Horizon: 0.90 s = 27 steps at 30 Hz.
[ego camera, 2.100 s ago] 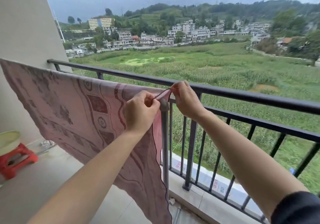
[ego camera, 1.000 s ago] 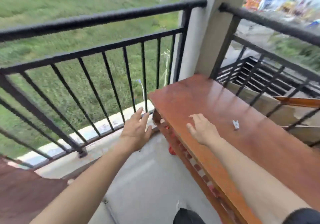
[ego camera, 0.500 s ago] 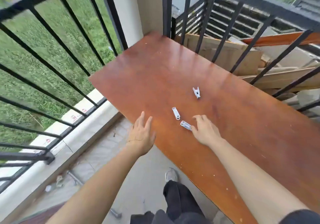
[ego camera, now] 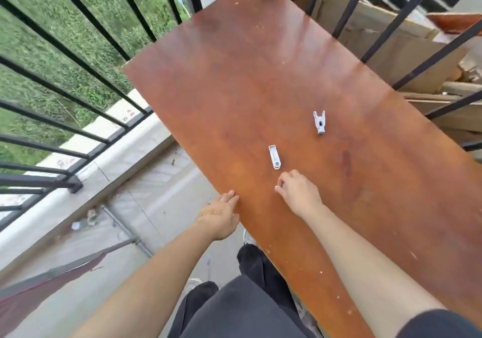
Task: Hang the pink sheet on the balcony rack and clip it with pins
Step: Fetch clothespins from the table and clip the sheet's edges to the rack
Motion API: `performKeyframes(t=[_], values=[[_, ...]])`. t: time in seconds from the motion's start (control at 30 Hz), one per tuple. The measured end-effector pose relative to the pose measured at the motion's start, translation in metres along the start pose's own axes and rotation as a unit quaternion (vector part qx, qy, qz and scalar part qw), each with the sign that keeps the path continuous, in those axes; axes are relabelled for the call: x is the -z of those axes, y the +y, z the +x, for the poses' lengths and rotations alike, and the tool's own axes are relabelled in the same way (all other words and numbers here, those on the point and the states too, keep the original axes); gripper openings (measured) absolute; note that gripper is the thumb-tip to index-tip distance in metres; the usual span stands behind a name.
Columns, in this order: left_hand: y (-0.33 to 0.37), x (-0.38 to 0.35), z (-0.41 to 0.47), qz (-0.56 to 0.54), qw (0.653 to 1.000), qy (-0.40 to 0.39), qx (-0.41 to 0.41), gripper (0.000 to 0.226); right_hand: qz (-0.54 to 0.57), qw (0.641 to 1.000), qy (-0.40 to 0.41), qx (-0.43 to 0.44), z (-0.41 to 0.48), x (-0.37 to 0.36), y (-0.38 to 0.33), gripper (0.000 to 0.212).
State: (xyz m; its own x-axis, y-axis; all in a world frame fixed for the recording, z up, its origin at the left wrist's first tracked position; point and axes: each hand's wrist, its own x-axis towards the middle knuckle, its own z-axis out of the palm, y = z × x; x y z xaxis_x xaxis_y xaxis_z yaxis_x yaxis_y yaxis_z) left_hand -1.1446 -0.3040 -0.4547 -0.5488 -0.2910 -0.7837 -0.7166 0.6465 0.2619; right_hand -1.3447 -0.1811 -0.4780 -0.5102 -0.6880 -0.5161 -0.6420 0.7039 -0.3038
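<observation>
Two white clothes pins lie on the reddish-brown wooden table [ego camera: 234, 76]: one pin [ego camera: 274, 157] just beyond my right hand, another pin [ego camera: 319, 122] farther back. My right hand [ego camera: 300, 195] rests on the table with its fingers curled around a third white pin [ego camera: 277, 187], of which only a tip shows. My left hand [ego camera: 221, 216] lies flat at the table's near edge and holds nothing. A corner of the pink sheet [ego camera: 28, 298] shows at the lower left, over the metal rack tube [ego camera: 122, 243].
The black balcony railing [ego camera: 78, 118] runs along the left, with grass below it. More railing bars [ego camera: 407, 11] stand behind the table, with cardboard and wooden boards [ego camera: 391, 42] beyond. My dark trousers [ego camera: 234, 309] fill the bottom centre, above the concrete floor [ego camera: 146, 202].
I turned from the hung sheet to the table. My right hand has closed on the nearest of the three pins. My left hand has moved to the table edge.
</observation>
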Motion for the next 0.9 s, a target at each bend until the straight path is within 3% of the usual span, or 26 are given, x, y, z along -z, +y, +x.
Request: performKeyframes(t=[0.1,0.2,0.33,0.43,0.53,0.67,0.83,0.9], values=[[-0.018,0.017,-0.012,-0.057,0.996,0.052,0.038,0.058,-0.072,0.997,-0.036,0.021,0.002,0.005,-0.014,0.016],[-0.047,0.032,-0.039,-0.090,0.988,0.106,0.073,0.056,-0.041,0.998,-0.019,0.039,0.008,0.015,-0.050,0.023],[-0.101,0.045,-0.094,-0.121,0.962,0.206,0.132,0.052,-0.020,0.992,0.010,0.128,0.023,0.032,-0.146,0.045],[-0.151,0.049,-0.146,-0.143,0.929,0.285,0.188,0.045,0.015,0.982,0.031,0.185,0.027,0.044,-0.241,0.042],[-0.208,0.048,-0.206,-0.176,0.882,0.360,0.249,0.038,0.058,0.968,0.039,0.241,0.011,0.047,-0.340,0.037],[-0.281,0.037,-0.286,-0.220,0.794,0.475,0.310,0.022,0.068,0.936,0.029,0.343,-0.028,0.029,-0.458,0.033],[-0.351,-0.004,-0.355,-0.272,0.695,0.540,0.389,0.017,0.136,0.909,-0.018,0.393,-0.088,-0.015,-0.565,0.033],[-0.370,-0.022,-0.367,-0.326,0.656,0.544,0.410,0.016,0.156,0.900,-0.074,0.401,-0.108,-0.032,-0.597,0.046]])
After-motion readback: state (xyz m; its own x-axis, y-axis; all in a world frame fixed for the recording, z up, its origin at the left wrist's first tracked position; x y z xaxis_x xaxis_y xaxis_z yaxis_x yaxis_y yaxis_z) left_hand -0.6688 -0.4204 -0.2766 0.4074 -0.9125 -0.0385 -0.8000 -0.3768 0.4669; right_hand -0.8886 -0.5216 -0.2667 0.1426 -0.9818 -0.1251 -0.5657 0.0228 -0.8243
